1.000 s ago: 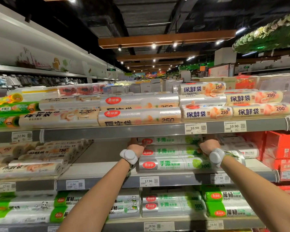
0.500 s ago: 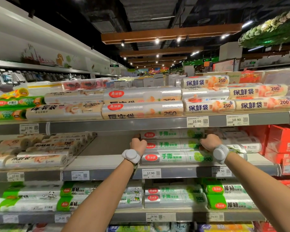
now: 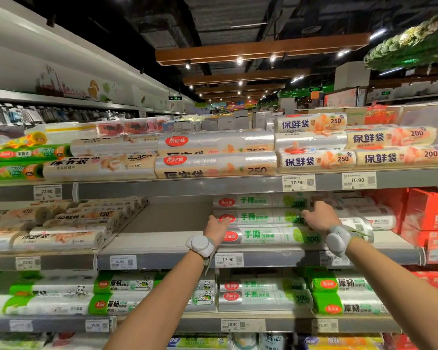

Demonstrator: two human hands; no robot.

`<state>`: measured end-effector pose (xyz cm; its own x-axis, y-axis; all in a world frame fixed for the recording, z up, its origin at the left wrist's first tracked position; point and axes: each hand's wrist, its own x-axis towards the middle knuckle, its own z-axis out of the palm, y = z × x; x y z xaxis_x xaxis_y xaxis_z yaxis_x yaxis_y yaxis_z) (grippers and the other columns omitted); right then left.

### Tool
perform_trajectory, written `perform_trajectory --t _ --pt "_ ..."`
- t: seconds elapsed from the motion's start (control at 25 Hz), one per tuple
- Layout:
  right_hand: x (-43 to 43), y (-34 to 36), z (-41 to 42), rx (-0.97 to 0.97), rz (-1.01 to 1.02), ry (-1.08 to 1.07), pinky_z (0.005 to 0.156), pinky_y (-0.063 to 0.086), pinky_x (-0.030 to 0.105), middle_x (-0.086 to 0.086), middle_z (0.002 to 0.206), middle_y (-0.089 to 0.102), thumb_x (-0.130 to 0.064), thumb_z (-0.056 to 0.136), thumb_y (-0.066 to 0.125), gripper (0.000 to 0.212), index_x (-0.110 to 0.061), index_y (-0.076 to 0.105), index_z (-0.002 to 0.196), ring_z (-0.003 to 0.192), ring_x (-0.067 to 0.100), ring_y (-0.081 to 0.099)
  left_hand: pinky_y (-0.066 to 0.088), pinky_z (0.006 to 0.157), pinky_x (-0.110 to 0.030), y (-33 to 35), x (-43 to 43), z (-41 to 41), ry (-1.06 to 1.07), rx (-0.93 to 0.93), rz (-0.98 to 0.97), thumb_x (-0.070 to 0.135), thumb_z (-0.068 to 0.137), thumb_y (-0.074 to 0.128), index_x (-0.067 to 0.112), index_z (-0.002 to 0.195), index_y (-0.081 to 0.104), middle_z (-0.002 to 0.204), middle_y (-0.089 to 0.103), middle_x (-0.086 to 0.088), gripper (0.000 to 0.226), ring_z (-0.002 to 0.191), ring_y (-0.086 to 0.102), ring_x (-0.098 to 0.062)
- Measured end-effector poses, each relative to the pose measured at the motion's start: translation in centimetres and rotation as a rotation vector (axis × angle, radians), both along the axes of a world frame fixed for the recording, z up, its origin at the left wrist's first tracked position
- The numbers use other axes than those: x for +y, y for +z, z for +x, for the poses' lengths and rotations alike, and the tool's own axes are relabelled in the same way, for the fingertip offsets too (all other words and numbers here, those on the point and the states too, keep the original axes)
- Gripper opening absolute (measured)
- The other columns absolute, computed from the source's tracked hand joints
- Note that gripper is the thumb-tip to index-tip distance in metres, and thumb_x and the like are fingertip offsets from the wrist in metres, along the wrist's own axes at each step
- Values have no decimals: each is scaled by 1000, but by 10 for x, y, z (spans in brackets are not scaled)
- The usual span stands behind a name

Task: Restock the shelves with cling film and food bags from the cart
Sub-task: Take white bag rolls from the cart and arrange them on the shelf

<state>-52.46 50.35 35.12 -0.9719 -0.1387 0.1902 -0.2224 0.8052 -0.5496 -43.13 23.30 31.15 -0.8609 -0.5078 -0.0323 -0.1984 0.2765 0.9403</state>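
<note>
Reaching with both arms into the middle shelf (image 3: 162, 239), I have my hands at the two ends of a stack of cling film rolls (image 3: 261, 218) that lies lengthwise along the shelf's front edge, right of its middle. The stack is three rolls: one at the front edge, one behind and above it, and one more at the back, under the shelf above.

My left hand (image 3: 216, 227) is at the left end of the second roll, thumb against the red logo. The back of the hand hides the other fingers, so I cannot tell whether they curl round the roll. My right hand (image 3: 319, 216) is at the right end of the same roll, fingers spread and nearly straight, tips touching the wrapper, not closed round anything. I wear a white band (image 3: 200, 245) on the left wrist and a grey band (image 3: 338, 239) on the right.

A 17.90 tag (image 3: 229, 260) sits on the shelf's front edge just below the front roll. Right of the stack more white rolls (image 3: 369, 218) lie on the same shelf, with red boxes (image 3: 430, 210) at its right end. Food bags (image 3: 316, 160) are stacked along the front edge of the shelf above. Green-labelled rolls (image 3: 347, 300) fill the shelf below.
</note>
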Motion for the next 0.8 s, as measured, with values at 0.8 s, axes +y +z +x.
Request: perform_trajectory --t 0.8 --pt "8 -53 31 434 289 253 95 40 37 -6 121 62 -42 89 55 32 -28 64 116 113 20 45 42 98 -34 -20 7 39 84 91 -286 52 86 67 12 137 45 137 52 -9 68 125 49 -29"
